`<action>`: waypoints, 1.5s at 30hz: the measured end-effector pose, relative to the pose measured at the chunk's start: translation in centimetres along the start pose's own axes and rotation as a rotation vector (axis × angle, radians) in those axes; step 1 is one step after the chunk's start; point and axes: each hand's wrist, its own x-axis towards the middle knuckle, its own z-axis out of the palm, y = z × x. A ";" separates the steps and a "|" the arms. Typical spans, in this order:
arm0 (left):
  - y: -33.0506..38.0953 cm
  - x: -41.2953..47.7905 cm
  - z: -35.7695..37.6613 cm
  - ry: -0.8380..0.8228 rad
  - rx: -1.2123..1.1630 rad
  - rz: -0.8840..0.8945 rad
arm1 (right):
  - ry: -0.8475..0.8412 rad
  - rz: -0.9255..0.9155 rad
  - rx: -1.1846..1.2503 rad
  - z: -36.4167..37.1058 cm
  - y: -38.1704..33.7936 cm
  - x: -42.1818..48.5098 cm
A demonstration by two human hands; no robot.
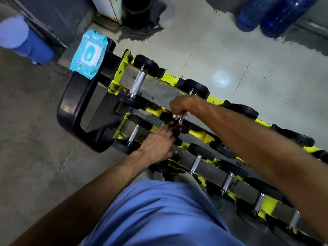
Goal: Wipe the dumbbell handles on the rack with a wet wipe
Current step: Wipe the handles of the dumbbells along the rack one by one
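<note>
A yellow dumbbell rack (200,134) runs from the upper left to the lower right, with black-ended dumbbells on two tiers. My right hand (181,106) grips the metal handle (182,117) of the second dumbbell on the upper tier. A small pale bit shows under its fingers; I cannot tell whether it is a wipe. My left hand (158,143) reaches in from below with straight fingers that touch that dumbbell's near black end. The first dumbbell's handle (139,82) lies bare to the left. A turquoise wet wipe pack (87,54) rests on the rack's black end frame (74,107).
Two blue water jugs (269,13) lie on the tiled floor at the top right. A blue and white bin (23,38) stands at the upper left, a dark pipe (136,11) at the top. My foot (177,156) is beside the lower tier.
</note>
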 end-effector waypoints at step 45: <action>-3.0 -0.6 -1.4 -0.080 0.019 0.100 | 0.869 0.581 2.349 10.1 2.2 6.3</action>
